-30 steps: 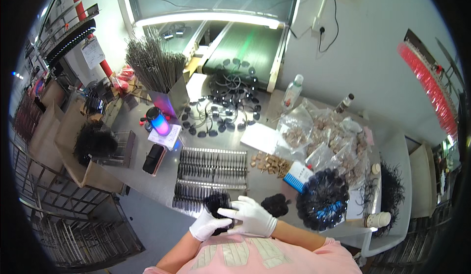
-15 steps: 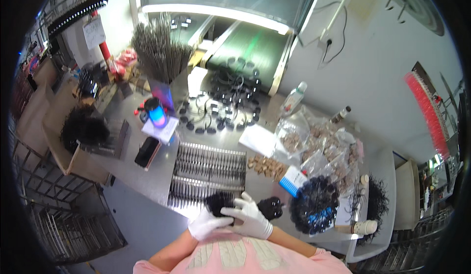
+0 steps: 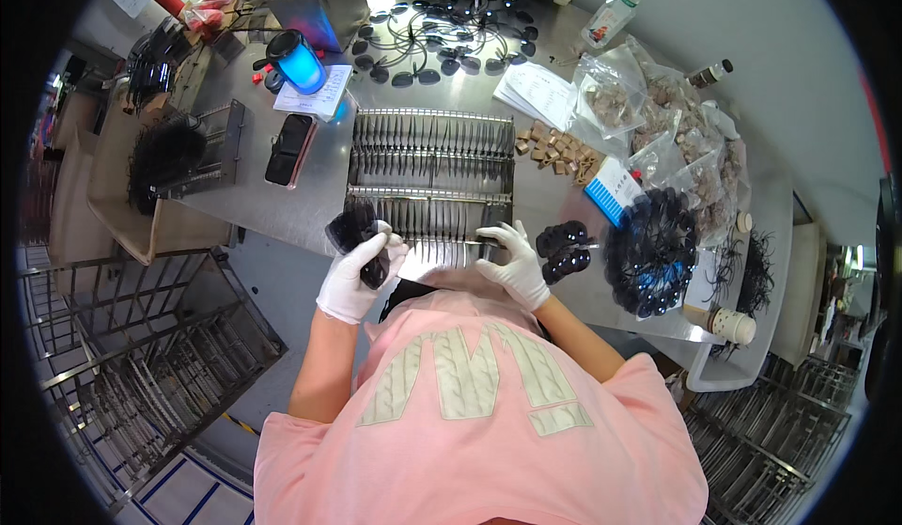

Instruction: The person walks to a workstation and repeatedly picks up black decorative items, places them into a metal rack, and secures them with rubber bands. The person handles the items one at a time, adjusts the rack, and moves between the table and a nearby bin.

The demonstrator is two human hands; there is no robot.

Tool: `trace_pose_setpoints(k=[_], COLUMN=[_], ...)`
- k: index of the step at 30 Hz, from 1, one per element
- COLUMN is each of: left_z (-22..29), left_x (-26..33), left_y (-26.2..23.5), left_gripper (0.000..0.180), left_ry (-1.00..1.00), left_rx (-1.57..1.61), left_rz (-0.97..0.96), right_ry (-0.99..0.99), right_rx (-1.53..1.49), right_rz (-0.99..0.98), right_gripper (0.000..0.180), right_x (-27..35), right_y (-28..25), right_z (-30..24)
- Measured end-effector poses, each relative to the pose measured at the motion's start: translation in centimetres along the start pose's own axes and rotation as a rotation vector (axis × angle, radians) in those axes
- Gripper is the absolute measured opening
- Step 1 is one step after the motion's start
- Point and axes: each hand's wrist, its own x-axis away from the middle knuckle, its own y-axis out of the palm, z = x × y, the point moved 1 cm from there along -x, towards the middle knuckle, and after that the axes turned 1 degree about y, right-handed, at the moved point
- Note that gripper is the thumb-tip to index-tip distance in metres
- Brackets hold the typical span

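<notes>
My left hand (image 3: 355, 281), in a white glove, is closed around a bunch of dark, glossy, lens-like pieces (image 3: 353, 228), held at the near left corner of the metal rack (image 3: 431, 193). Rows of thin upright slats or pieces fill the rack. At its near right end, my gloved right hand (image 3: 513, 264) has its fingers and thumb apart, fingertips by a dark piece (image 3: 495, 215) in the row. Whether they touch it, I cannot tell. Just right of that hand lies a small cluster of black rounded pieces (image 3: 564, 250).
A ring of dark lens-like pieces (image 3: 648, 257), a blue-and-white box (image 3: 613, 189), small tan blocks (image 3: 556, 152) and clear bags (image 3: 691, 130) occupy the right. Left of the rack are a phone (image 3: 291, 151) and a glowing blue cylinder (image 3: 299, 62). Looped black parts (image 3: 451, 31) lie at the back.
My view has tilted downward. My hands, close together around the dark bunch before, have separated: the left carried it left, and the right is now at the rack's right end.
</notes>
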Motion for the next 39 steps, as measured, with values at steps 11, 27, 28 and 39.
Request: trace_pose_setpoints(k=[11, 27, 28, 39], left_z=[-0.5, -0.4, -0.5, -0.4], left_x=[2.1, 3.0, 3.1, 3.3], left_y=[0.4, 0.7, 0.7, 0.2], left_gripper=[0.031, 0.050, 0.051, 0.047], left_ry=[-0.020, 0.016, 0.014, 0.011], left_rx=[-0.100, -0.143, -0.140, -0.203], left_rz=[0.001, -0.031, -0.030, -0.070], right_ry=[-0.265, -0.343, -0.334, -0.456], right_rx=[0.309, 0.372, 0.385, 0.380], right_rz=[-0.013, -0.144, -0.123, -0.214], right_gripper=[0.049, 0.059, 0.061, 0.073], right_x=[-1.1, -1.4, -1.0, -0.5], right_y=[0.1, -0.5, -0.8, -6.1], right_z=[-0.9, 0.8, 1.1, 3.5])
